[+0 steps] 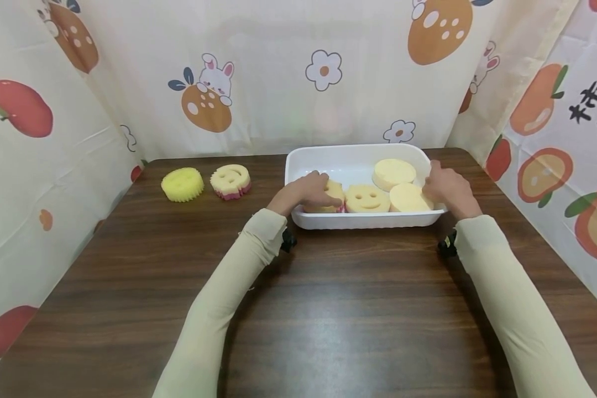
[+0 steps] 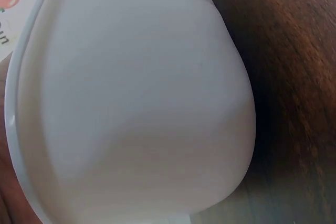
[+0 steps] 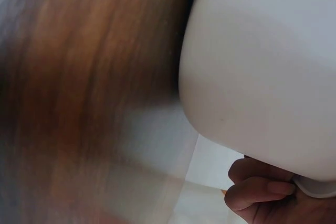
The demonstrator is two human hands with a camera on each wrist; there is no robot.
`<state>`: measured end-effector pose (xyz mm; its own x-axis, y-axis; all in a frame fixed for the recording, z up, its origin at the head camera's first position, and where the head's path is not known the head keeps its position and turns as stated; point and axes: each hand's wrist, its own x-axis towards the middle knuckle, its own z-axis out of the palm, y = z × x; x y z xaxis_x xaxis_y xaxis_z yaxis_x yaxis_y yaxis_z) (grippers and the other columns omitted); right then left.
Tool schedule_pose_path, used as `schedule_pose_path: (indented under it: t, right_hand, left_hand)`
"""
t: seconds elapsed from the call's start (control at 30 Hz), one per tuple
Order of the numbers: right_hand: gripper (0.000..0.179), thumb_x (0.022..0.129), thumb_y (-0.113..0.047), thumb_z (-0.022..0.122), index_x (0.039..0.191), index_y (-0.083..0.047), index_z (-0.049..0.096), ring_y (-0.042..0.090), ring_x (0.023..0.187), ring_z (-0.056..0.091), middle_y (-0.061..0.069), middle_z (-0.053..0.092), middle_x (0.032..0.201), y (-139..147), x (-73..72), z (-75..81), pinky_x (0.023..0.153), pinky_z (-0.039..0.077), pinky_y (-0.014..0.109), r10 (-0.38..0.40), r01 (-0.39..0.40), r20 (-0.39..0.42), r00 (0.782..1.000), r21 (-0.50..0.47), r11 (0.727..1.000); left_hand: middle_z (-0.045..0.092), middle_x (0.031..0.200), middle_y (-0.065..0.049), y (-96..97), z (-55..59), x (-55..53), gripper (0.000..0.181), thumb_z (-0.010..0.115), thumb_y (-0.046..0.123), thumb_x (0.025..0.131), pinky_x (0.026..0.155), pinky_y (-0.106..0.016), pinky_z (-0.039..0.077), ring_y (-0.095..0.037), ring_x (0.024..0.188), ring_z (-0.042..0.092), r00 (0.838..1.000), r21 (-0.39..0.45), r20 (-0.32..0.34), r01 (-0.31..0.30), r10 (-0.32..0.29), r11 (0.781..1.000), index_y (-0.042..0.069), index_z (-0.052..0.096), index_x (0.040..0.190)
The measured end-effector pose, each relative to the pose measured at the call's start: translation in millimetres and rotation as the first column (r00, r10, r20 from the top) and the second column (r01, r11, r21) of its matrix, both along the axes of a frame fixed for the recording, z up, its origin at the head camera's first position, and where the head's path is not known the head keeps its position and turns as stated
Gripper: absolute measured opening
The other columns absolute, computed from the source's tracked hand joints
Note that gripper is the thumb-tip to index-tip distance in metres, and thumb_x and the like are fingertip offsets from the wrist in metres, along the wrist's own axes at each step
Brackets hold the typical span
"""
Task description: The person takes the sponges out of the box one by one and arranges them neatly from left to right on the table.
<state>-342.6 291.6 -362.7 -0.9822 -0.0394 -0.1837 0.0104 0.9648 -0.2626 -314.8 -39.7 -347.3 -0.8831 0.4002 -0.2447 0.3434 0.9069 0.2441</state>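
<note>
A white plastic tray (image 1: 368, 221) holds several round yellow sponges. My left hand (image 1: 305, 190) reaches over its left end and grips a sponge (image 1: 334, 190) with a pink lower layer between thumb and fingers. Beside that one lies a smiley-face sponge (image 1: 367, 199). Two plain round sponges, a rear one (image 1: 394, 172) and a front one (image 1: 409, 198), sit toward the right. My right hand (image 1: 450, 188) holds the tray's right end; in the right wrist view its fingers (image 3: 257, 192) curl at the rim. Only the tray's outer wall (image 2: 147, 87) fills most of the left wrist view.
On the dark wooden table (image 1: 328, 309), left of the tray, lie a bright yellow sponge (image 1: 182, 184) and a smiley sponge with a pink base (image 1: 230, 181). Printed fabric curtains (image 1: 288, 110) hang behind the table and along both sides.
</note>
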Motion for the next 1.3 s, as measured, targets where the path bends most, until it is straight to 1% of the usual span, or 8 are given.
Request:
schedule_pose_path:
  t: [0.1, 0.2, 0.5, 0.67, 0.83, 0.93, 1.13, 1.3]
  right_hand:
    - [0.064, 0.1, -0.022, 0.04, 0.15, 0.009, 0.015, 0.043, 0.097, 0.053, 0.039, 0.048, 0.126, -1, -0.4, 0.1, 0.081, 0.047, 0.059, 0.004, -0.003, -0.011, 1.0, 0.009, 1.0]
    - [0.063, 0.1, -0.022, 0.039, 0.15, 0.009, 0.015, 0.044, 0.098, 0.053, 0.039, 0.047, 0.126, -1, -1.1, -0.3, 0.081, 0.047, 0.06, 0.0, 0.0, -0.005, 1.0, 0.011, 1.0]
    - [0.063, 0.1, -0.022, 0.039, 0.15, 0.01, 0.015, 0.045, 0.099, 0.054, 0.04, 0.047, 0.126, 0, -2.0, 1.3, 0.082, 0.048, 0.06, 0.01, -0.01, -0.02, 1.0, 0.013, 1.0]
    - [0.063, 0.1, -0.022, 0.038, 0.15, 0.01, 0.015, 0.045, 0.099, 0.054, 0.04, 0.047, 0.126, 1, -1.5, 0.5, 0.081, 0.047, 0.06, 0.01, -0.01, -0.015, 1.0, 0.011, 1.0]
    - [0.063, 0.1, -0.022, 0.039, 0.149, 0.009, 0.016, 0.044, 0.098, 0.053, 0.04, 0.048, 0.126, 1, -1.0, -2.6, 0.081, 0.047, 0.06, 0.006, -0.006, -0.009, 1.0, 0.004, 1.0]
    - [0.063, 0.1, -0.023, 0.039, 0.15, 0.008, 0.015, 0.045, 0.101, 0.054, 0.04, 0.047, 0.128, 0, -0.3, -4.2, 0.083, 0.047, 0.061, 0.002, -0.002, 0.0, 1.0, 0.0, 1.0]
    - [0.063, 0.101, -0.024, 0.038, 0.15, 0.008, 0.015, 0.047, 0.105, 0.054, 0.04, 0.046, 0.129, -1, 0.2, -5.2, 0.084, 0.046, 0.062, 0.0, 0.0, -0.007, 1.0, 0.003, 1.0]
    - [0.065, 0.1, -0.024, 0.04, 0.151, 0.007, 0.015, 0.045, 0.101, 0.053, 0.039, 0.046, 0.128, -2, 0.2, -1.8, 0.085, 0.047, 0.062, -0.018, 0.018, -0.009, 1.0, -0.003, 1.0]
  left_hand:
    - [0.053, 0.124, -0.014, -0.2, 0.0, -0.1, 0.075, 0.059, 0.061, 0.088, 0.099, -0.039, 0.047, -0.023, 0.108, 0.05, 1.0, 0.008, -0.025, -0.015, 0.015, 1.0, 0.004, 0.047, 0.135]
    - [0.052, 0.128, -0.015, -0.4, 0.5, -0.2, 0.079, 0.058, 0.061, 0.088, 0.102, -0.039, 0.047, -0.023, 0.11, 0.051, 0.999, 0.018, -0.04, -0.02, 0.021, 1.0, 0.004, 0.044, 0.14]
    - [0.052, 0.128, -0.015, 0.0, 5.9, -1.4, 0.079, 0.059, 0.059, 0.087, 0.103, -0.039, 0.047, -0.024, 0.109, 0.052, 0.997, 0.053, -0.069, -0.014, 0.018, 0.998, 0.003, 0.045, 0.14]
    - [0.052, 0.127, -0.015, -0.6, 4.8, -0.8, 0.079, 0.059, 0.059, 0.087, 0.103, -0.038, 0.046, -0.024, 0.11, 0.051, 0.998, 0.068, -0.063, -0.022, 0.027, 0.997, 0.004, 0.045, 0.14]
    - [0.052, 0.129, -0.015, -3.0, 2.4, 0.5, 0.08, 0.059, 0.06, 0.087, 0.105, -0.039, 0.046, -0.024, 0.113, 0.051, 0.996, 0.068, -0.08, -0.026, 0.031, 0.997, 0.004, 0.044, 0.142]
    - [0.051, 0.132, -0.016, -5.8, 2.1, 1.1, 0.081, 0.059, 0.059, 0.087, 0.106, -0.04, 0.045, -0.026, 0.116, 0.051, 0.995, 0.078, -0.092, -0.025, 0.032, 0.997, 0.004, 0.042, 0.144]
    - [0.047, 0.14, -0.019, -11.3, 7.7, 3.3, 0.085, 0.058, 0.058, 0.089, 0.11, -0.042, 0.043, -0.028, 0.123, 0.05, 0.994, 0.107, -0.105, -0.033, 0.044, 0.994, 0.004, 0.035, 0.15]
    - [0.048, 0.14, -0.019, -13.5, 13.5, 3.9, 0.086, 0.059, 0.058, 0.089, 0.11, -0.042, 0.042, -0.027, 0.124, 0.049, 0.99, 0.155, -0.13, -0.028, 0.048, 0.987, 0.003, 0.035, 0.15]
